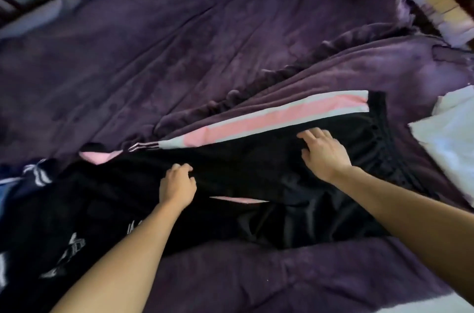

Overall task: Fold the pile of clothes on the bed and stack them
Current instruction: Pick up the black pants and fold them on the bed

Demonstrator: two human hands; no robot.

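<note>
Your left hand [178, 185] and right hand [324, 156] are bare, and both your forearms run bare from the wrists as far back as they show.

The bed [154, 51] wears a creased purple sheet, and a purple blanket [333, 276] lies over its near part, its ruffled edge running just beyond the fingertips. Directly under the fingers of the left hand [177, 184] and the right hand [324, 153] lie black pants [256, 171], spread lengthwise on the blanket, with 1 pink band [269, 120] edged in white just past the fingertips and the gathered waistband right of the right fingers. Farther right of those fingers lies white fabric [451, 138]. Left of the left fingers sits a navy garment [33, 179] with white stripes, and nearer than them a black garment [64, 243] with white print.
</note>
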